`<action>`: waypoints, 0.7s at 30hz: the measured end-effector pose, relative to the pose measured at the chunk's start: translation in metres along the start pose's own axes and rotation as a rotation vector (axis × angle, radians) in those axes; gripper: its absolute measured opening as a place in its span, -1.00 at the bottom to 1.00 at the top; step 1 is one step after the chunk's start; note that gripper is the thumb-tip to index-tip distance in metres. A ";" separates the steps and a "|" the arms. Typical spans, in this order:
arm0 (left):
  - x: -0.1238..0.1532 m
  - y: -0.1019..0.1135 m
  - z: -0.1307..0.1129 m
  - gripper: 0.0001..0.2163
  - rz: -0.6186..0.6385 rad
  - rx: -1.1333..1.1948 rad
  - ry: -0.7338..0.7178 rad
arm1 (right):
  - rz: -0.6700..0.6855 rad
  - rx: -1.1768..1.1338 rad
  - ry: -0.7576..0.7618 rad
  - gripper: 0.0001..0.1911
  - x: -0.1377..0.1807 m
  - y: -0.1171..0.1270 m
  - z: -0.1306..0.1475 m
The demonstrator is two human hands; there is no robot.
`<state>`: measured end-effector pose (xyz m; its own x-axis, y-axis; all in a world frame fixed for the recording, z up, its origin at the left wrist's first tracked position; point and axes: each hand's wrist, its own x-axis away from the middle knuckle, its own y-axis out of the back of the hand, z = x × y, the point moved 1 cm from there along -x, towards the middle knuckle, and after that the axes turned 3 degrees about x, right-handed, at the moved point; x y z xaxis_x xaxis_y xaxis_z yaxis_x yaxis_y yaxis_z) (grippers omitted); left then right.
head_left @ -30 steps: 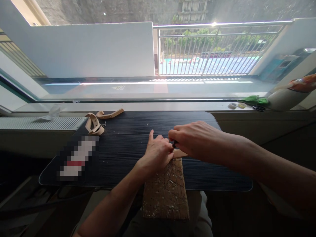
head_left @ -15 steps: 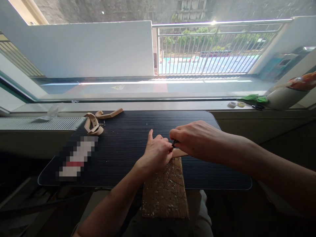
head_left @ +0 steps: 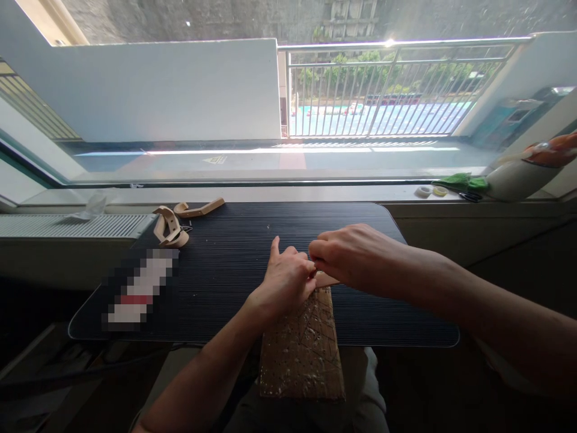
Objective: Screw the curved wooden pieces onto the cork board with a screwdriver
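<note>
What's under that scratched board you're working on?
The scratched board has its far end on the black table and its near end on a lap. Both hands cover its far edge.

Window: we note a wide pane [head_left: 252, 162] across the frame's middle.
Outside: white wall [head_left: 171, 90] upper left, metal railing [head_left: 387, 90] upper right, bright daylight.
Furniture: dark ribbed table [head_left: 234, 240] at centre.
Radiator grille [head_left: 76, 225]: left edge.
</note>
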<state>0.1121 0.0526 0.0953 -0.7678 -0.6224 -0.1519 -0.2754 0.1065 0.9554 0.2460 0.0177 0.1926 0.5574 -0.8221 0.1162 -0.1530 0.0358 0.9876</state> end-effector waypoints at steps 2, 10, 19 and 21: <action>-0.001 0.001 0.000 -0.82 0.008 0.000 0.005 | -0.017 0.013 -0.030 -0.87 -0.001 -0.002 0.000; -0.001 -0.001 0.001 -0.83 0.012 0.002 -0.004 | 0.043 0.013 -0.047 -0.93 -0.001 0.006 -0.001; 0.001 0.002 0.003 -0.82 0.022 -0.032 -0.017 | 0.007 0.021 -0.083 -0.90 -0.004 0.000 -0.001; 0.001 0.003 0.003 -0.82 0.030 -0.031 -0.010 | 0.007 -0.003 -0.054 -0.96 -0.005 -0.001 -0.002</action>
<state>0.1088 0.0546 0.0972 -0.7810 -0.6118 -0.1257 -0.2342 0.1003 0.9670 0.2448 0.0224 0.1912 0.5111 -0.8515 0.1171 -0.1542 0.0432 0.9871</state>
